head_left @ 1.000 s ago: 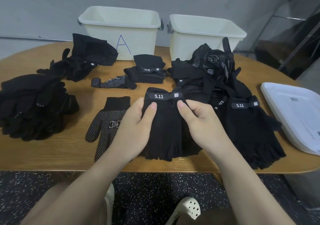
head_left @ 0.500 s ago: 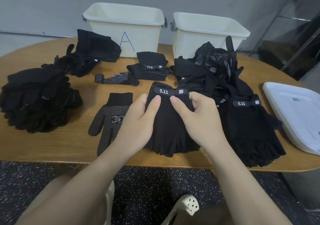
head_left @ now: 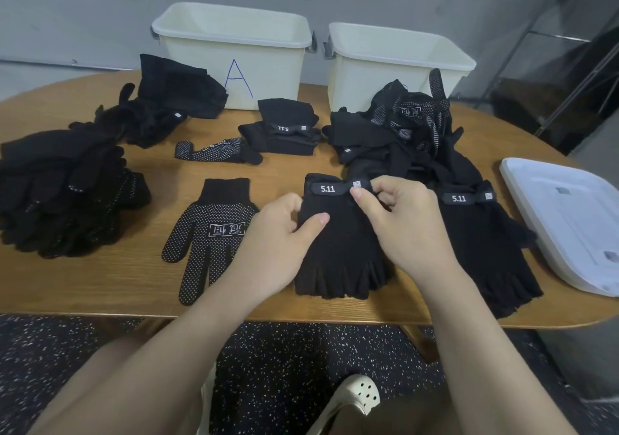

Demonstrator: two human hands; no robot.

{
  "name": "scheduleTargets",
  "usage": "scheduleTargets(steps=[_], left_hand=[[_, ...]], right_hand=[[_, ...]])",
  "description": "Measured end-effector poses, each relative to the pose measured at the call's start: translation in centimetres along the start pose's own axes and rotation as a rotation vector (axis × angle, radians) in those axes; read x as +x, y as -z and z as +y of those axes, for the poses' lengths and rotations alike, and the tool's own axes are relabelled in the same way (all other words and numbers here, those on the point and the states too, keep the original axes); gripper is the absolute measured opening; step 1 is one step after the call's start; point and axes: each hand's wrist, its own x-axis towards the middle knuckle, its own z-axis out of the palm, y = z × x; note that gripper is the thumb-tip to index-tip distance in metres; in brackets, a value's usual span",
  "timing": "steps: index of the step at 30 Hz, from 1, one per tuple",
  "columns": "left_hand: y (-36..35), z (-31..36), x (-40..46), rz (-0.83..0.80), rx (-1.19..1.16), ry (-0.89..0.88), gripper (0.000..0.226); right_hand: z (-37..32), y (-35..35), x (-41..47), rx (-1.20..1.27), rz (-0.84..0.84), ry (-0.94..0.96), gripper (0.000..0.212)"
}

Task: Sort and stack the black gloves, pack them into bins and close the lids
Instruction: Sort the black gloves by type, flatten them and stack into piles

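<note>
A black fingerless glove with a "5.11" strap (head_left: 338,250) lies flat near the table's front edge. My left hand (head_left: 278,243) grips its left side, thumb on top. My right hand (head_left: 402,223) pinches the right end of the strap. A dotted full-finger glove (head_left: 211,233) lies just to the left. Another "5.11" fingerless glove (head_left: 482,243) lies to the right. A tangled heap of black gloves (head_left: 402,133) sits behind. Two open cream bins stand at the back: bin A (head_left: 234,53) and a second bin (head_left: 395,63).
A big pile of black gloves (head_left: 63,187) fills the table's left side, with more gloves (head_left: 167,103) behind it. A small folded stack (head_left: 284,130) and a dotted glove (head_left: 217,151) lie mid-table. White lids (head_left: 569,220) rest at the right edge.
My right hand has moved from the glove's middle up to the right end of the strap and now pinches it. My left hand has slid down the glove's left side.
</note>
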Motion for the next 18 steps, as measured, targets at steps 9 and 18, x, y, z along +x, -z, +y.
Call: scheduleTargets(steps=[9,18], left_hand=[[-0.5,0.5,-0.3,-0.038,0.187,0.085,0.030],[0.2,0.2,0.1,0.025,0.353,0.084,0.031]], right_hand=[[0.2,-1.3,0.8,-0.154,0.051,-0.049,0.046],[0.8,-3.1,0.6,-0.252,-0.030,-0.116,0.037]])
